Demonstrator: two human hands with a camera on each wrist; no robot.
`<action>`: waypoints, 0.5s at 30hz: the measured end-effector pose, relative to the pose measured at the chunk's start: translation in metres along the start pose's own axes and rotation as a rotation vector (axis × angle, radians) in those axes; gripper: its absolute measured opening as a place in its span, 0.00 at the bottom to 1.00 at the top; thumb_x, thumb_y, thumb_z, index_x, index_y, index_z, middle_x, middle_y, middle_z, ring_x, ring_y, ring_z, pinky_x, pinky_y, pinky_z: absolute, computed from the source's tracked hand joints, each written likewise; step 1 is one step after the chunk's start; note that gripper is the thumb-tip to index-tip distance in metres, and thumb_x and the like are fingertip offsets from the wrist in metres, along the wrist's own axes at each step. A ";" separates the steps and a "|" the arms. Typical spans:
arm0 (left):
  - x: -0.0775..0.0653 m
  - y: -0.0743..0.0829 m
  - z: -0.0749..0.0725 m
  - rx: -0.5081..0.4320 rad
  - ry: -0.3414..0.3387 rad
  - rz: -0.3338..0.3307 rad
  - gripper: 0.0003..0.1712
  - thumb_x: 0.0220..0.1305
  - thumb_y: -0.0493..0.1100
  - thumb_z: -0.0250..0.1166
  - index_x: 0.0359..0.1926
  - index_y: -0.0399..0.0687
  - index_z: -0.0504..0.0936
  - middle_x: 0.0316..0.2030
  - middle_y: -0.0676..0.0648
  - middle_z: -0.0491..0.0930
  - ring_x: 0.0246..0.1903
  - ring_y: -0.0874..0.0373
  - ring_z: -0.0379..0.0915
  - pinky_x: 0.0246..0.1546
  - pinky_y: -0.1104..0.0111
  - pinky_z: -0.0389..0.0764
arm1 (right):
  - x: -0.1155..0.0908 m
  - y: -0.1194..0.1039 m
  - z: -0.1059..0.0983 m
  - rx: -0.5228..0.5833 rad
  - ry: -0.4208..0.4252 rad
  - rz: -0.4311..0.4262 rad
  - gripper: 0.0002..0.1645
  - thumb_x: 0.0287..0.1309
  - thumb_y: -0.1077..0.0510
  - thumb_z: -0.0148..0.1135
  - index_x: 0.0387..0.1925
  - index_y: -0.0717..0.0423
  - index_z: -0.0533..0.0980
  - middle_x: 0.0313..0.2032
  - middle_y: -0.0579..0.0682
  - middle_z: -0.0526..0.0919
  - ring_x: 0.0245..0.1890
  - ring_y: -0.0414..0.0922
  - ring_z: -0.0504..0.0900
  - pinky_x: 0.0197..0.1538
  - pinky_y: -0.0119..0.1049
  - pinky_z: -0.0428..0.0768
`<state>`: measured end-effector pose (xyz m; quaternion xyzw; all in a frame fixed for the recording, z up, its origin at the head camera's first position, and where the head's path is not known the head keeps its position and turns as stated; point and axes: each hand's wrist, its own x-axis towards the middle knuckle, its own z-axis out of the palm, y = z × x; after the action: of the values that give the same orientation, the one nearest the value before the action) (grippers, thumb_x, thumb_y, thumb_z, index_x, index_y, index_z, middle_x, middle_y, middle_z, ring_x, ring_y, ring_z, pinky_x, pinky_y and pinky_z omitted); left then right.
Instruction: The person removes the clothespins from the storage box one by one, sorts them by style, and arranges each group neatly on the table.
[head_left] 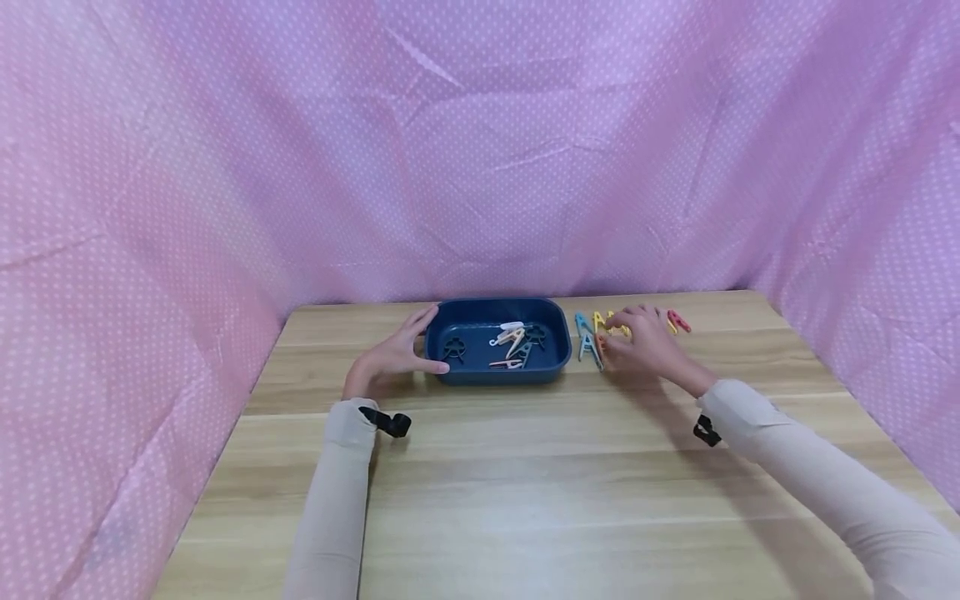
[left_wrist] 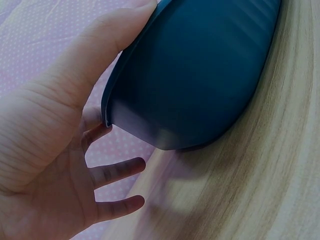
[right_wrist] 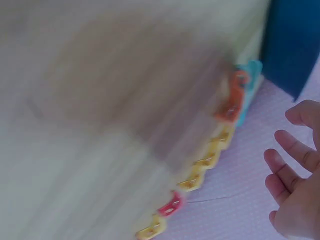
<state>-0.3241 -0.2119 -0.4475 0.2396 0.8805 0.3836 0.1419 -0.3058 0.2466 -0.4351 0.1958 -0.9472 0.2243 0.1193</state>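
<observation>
My left hand (head_left: 393, 352) holds the left end of a dark blue plastic basin (head_left: 498, 377), thumb on the rim and fingers along the outside; its ring and little fingers stick out straight in the left wrist view. My right hand (head_left: 648, 342) hovers over a row of clothespins, its fingers loosely bent and holding nothing. Closest to its fingertips is an orange clothespin (right_wrist: 233, 97), beside blue clothespins (head_left: 584, 325). Yellow clothespins (right_wrist: 205, 160) and a red clothespin (head_left: 678, 321) continue the row, partly hidden by that hand in the head view.
Inside the basin lie several clothespins, among them a cream clothespin (head_left: 515, 337), plus dark green clip-like pieces (head_left: 454, 348) at the left and right. The wooden table (head_left: 480, 483) meets a pink dotted curtain (head_left: 495, 192) at the back and sides.
</observation>
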 end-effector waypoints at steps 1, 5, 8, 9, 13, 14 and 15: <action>0.000 0.000 0.000 -0.001 -0.001 0.002 0.69 0.56 0.57 0.77 0.83 0.57 0.38 0.83 0.47 0.33 0.81 0.45 0.31 0.77 0.38 0.48 | 0.003 -0.003 -0.001 0.001 0.009 -0.012 0.13 0.60 0.58 0.69 0.43 0.63 0.85 0.49 0.65 0.85 0.52 0.62 0.73 0.55 0.60 0.61; -0.001 -0.001 0.001 -0.013 -0.005 -0.002 0.69 0.56 0.57 0.78 0.83 0.58 0.37 0.83 0.48 0.32 0.81 0.45 0.31 0.76 0.38 0.48 | 0.015 -0.021 -0.001 0.015 0.036 -0.070 0.12 0.58 0.59 0.69 0.41 0.62 0.86 0.46 0.64 0.85 0.47 0.59 0.72 0.54 0.58 0.64; 0.000 -0.002 0.002 -0.016 -0.002 -0.006 0.69 0.56 0.57 0.77 0.83 0.59 0.37 0.83 0.48 0.32 0.81 0.45 0.31 0.76 0.38 0.48 | 0.025 -0.037 0.001 0.022 0.032 -0.107 0.12 0.58 0.58 0.71 0.41 0.61 0.86 0.44 0.62 0.84 0.44 0.57 0.71 0.53 0.57 0.65; 0.000 -0.002 0.002 -0.019 -0.001 -0.005 0.69 0.56 0.57 0.77 0.83 0.59 0.37 0.83 0.48 0.32 0.82 0.46 0.30 0.77 0.38 0.48 | 0.029 -0.042 0.003 0.023 0.025 -0.117 0.12 0.58 0.58 0.71 0.41 0.61 0.86 0.44 0.61 0.84 0.44 0.57 0.71 0.54 0.57 0.65; 0.000 -0.002 0.002 -0.013 0.005 0.002 0.69 0.56 0.56 0.78 0.83 0.56 0.37 0.83 0.48 0.32 0.82 0.46 0.30 0.77 0.39 0.48 | 0.040 -0.061 0.010 0.009 -0.028 -0.141 0.13 0.59 0.56 0.72 0.43 0.59 0.86 0.45 0.60 0.84 0.47 0.56 0.72 0.56 0.56 0.66; 0.000 -0.002 0.002 -0.011 0.005 0.003 0.69 0.56 0.56 0.78 0.83 0.56 0.37 0.83 0.48 0.32 0.81 0.45 0.30 0.77 0.39 0.48 | 0.042 -0.065 0.012 0.008 -0.041 -0.151 0.13 0.58 0.56 0.73 0.43 0.59 0.86 0.46 0.60 0.84 0.48 0.56 0.72 0.57 0.56 0.66; 0.000 -0.002 0.002 -0.009 0.004 0.001 0.69 0.56 0.57 0.78 0.83 0.56 0.37 0.83 0.48 0.32 0.81 0.45 0.30 0.77 0.38 0.48 | 0.045 -0.069 0.014 0.002 -0.054 -0.160 0.14 0.58 0.56 0.73 0.43 0.59 0.87 0.46 0.60 0.84 0.49 0.57 0.72 0.58 0.56 0.66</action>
<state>-0.3235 -0.2120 -0.4505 0.2388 0.8789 0.3881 0.1409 -0.3184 0.1692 -0.4073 0.2768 -0.9311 0.2098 0.1112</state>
